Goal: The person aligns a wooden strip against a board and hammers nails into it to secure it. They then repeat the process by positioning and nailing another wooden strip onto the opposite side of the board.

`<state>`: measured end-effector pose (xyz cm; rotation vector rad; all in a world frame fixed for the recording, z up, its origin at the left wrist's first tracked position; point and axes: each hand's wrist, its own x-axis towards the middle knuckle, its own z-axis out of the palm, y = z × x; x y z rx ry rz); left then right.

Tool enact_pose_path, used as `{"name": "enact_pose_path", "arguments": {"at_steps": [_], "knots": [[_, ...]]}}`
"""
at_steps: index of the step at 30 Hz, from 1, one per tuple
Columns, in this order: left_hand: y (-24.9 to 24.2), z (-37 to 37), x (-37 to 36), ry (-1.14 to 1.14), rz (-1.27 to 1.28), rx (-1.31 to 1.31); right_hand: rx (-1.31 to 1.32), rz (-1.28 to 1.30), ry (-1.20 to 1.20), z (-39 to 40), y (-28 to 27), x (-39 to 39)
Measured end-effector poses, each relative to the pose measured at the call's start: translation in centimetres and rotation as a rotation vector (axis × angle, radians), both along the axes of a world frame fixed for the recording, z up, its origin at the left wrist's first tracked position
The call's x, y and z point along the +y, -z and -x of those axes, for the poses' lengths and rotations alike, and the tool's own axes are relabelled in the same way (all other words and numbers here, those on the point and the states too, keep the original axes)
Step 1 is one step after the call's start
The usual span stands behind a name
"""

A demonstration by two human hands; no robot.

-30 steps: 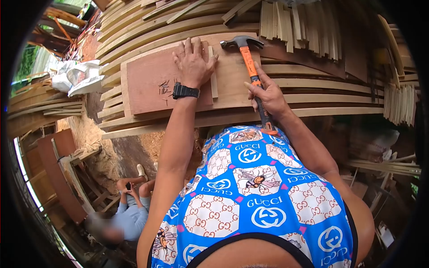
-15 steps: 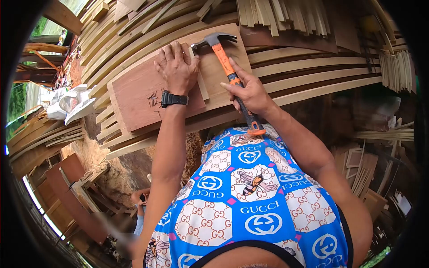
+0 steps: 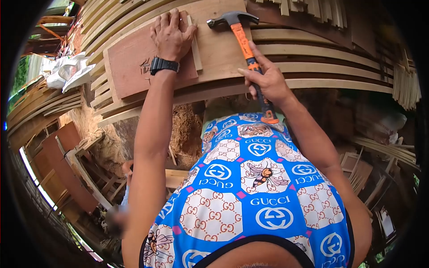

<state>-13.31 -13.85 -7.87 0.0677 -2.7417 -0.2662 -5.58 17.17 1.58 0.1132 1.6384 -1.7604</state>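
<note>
My left hand (image 3: 172,38), with a black watch on its wrist, lies flat with fingers spread on a reddish-brown wood panel (image 3: 127,73). Its thumb side is against a pale wood strip (image 3: 195,51) along the panel's right edge. Several small nails (image 3: 145,67) lie loose on the panel, left of the watch. My right hand (image 3: 269,82) grips the handle of a claw hammer (image 3: 241,38) with an orange and black grip. The hammer's steel head is to the right of the strip, apart from it. Beneath the panel is a larger light-brown board (image 3: 219,62).
Long stacked planks (image 3: 321,67) run under and beyond the board. Bundled thin strips (image 3: 406,82) are at the right. White sacks (image 3: 69,71) lie at the left, and sawdust (image 3: 185,129) covers ground below. Another person's arm (image 3: 127,172) shows at lower left.
The hammer head has moved right, away from the wood strip and my left hand. My left hand stays flat on the panel. The whole view has shifted slightly.
</note>
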Motion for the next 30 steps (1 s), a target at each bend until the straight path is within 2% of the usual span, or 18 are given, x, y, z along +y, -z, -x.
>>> {"name": "enact_pose_path", "arguments": {"at_steps": [7, 10, 15, 17, 20, 23, 26, 30], "knots": [[-0.2, 0.2, 0.6, 0.008, -0.036, 0.033, -0.047, 0.001, 0.084, -6.0, -0.8, 0.2], [-0.1, 0.2, 0.4, 0.009, -0.05, 0.016, -0.082, 0.037, 0.018, -9.0, 0.0, -2.1], [1.0, 0.4, 0.0, -0.003, -0.053, 0.0, -0.042, 0.066, 0.237, -12.3, 1.4, -5.1], [0.9, 0.6, -0.1, 0.004, -0.053, 0.011, -0.016, 0.056, 0.23, -13.7, 1.7, -6.5], [1.1, 1.0, -0.1, 0.01, -0.056, -0.016, 0.029, 0.029, 0.223, -13.9, 2.3, -6.7], [0.7, 1.2, 0.1, 0.011, -0.046, -0.056, 0.002, 0.121, 0.292, -14.3, 2.7, -6.7], [1.0, 1.3, 0.1, 0.009, -0.043, -0.045, 0.061, 0.067, 0.322, -15.0, 2.8, -7.6], [0.6, 1.2, 0.2, 0.027, -0.041, -0.035, -0.007, 0.134, 0.291, -15.0, 2.3, -7.0]]}}
